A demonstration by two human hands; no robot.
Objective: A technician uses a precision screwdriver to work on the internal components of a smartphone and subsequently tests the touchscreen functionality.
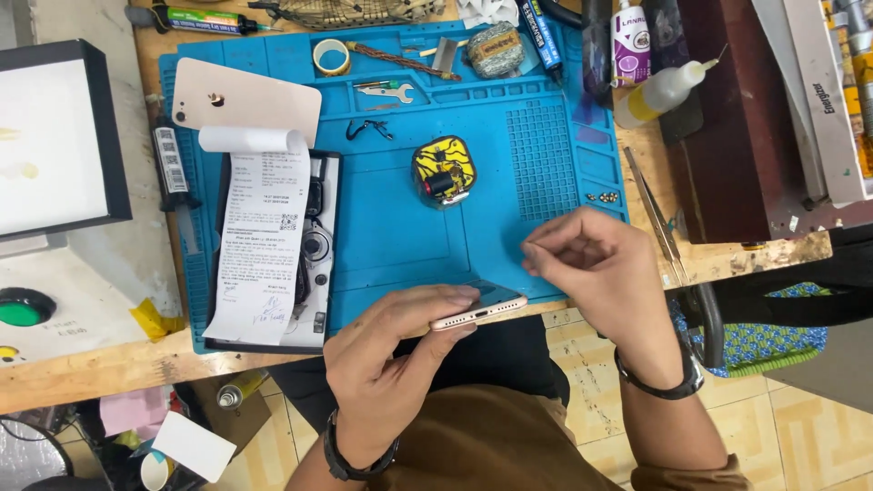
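My left hand grips a rose-gold smartphone by its lower end, holding it edge-on at the near edge of the blue work mat. My right hand hovers just right of the phone with fingertips pinched together; whether something tiny sits between them is too small to tell. A yellow and black tape-wrapped part rests on the mat's middle. Several small screws lie at the mat's right edge.
A rose-gold phone back and a paper receipt over an open phone lie on the mat's left. Tweezers, a squeeze bottle, a tape roll and a white light box surround the mat.
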